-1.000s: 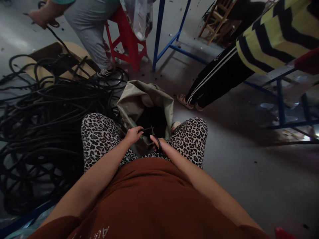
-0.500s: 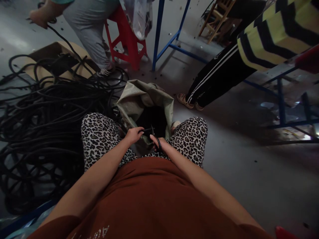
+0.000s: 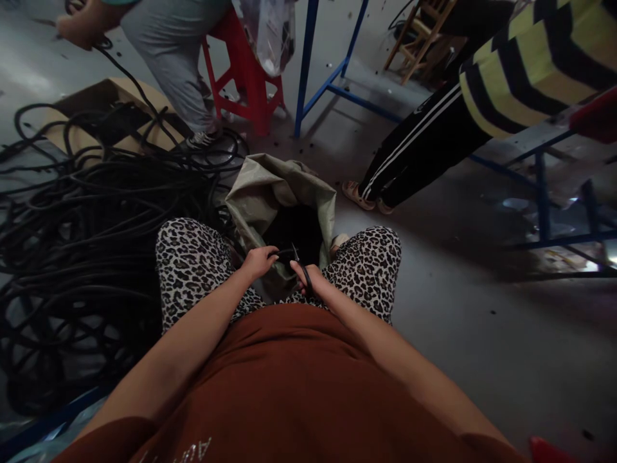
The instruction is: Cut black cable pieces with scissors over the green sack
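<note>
My left hand point(image 3: 260, 262) is closed around a black rubber cord point(image 3: 284, 253), whose short end sticks out to the right over the sack. In my right hand point(image 3: 308, 278) is a pair of scissors point(image 3: 295, 253) with black handles, its blades pointing up and away from me beside the cord's end. Both hands are above the near rim of an open greenish woven sack point(image 3: 260, 183) standing between my knees. The sack's inside is dark, so I cannot make out its contents.
A large tangle of black cord point(image 3: 96, 238) lies on the left, partly over a cardboard box point(image 3: 139, 96). A person's hand point(image 3: 84, 29) holds cord there. A red stool point(image 3: 245, 83), a blue table frame point(image 3: 304, 71) and another person's legs point(image 3: 414, 148) are beyond the sack.
Almost nothing differs. The scissors' handles have turned slightly in my right hand, and my left hand stays in place on the cord.
</note>
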`<state>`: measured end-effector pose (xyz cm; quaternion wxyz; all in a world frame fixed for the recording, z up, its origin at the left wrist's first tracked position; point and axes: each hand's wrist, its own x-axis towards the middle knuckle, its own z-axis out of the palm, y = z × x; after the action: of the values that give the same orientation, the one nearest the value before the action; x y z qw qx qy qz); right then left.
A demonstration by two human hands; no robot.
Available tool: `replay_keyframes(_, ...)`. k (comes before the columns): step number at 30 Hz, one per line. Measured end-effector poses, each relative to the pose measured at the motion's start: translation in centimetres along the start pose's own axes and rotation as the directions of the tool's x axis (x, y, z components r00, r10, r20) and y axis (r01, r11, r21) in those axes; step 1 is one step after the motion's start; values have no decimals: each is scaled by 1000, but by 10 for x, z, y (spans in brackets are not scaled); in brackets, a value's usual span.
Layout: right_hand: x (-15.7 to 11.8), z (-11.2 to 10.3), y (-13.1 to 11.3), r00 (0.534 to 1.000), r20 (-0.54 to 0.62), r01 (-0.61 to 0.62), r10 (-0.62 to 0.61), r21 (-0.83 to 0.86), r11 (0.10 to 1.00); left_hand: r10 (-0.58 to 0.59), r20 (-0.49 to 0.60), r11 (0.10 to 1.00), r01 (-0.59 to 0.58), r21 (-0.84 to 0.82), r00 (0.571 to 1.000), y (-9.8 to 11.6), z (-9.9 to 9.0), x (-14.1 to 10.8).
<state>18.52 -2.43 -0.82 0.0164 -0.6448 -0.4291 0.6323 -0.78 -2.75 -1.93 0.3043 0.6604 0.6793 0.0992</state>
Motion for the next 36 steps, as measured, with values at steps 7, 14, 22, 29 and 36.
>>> replay_keyframes(7, 1, 1, 1, 999, -32, 11, -12, -30, 999, -50, 39, 997, 48, 55, 998, 1, 0, 1)
replay_keyframes(14, -10, -4, -10, 998, -58, 4, -4, -6, 1000, -103, 21, 992, 101, 71, 994, 3, -3, 0)
replay_keyframes(22, 6, 2, 3, 994, 94, -55, 59, -40, 998, -136, -52, 991, 136, -3, 989, 3, -5, 1)
replay_keyframes(29, 12, 3, 8, 991, 132, -27, 33, -49, 998, -99, -36, 994, 98, -48, 994, 4, -2, 1)
replay_keyframes(36, 12, 4, 10, 992, 125, -21, 21, -3, 1000, -31, 24, 997, 33, -68, 999, 4, 0, 1)
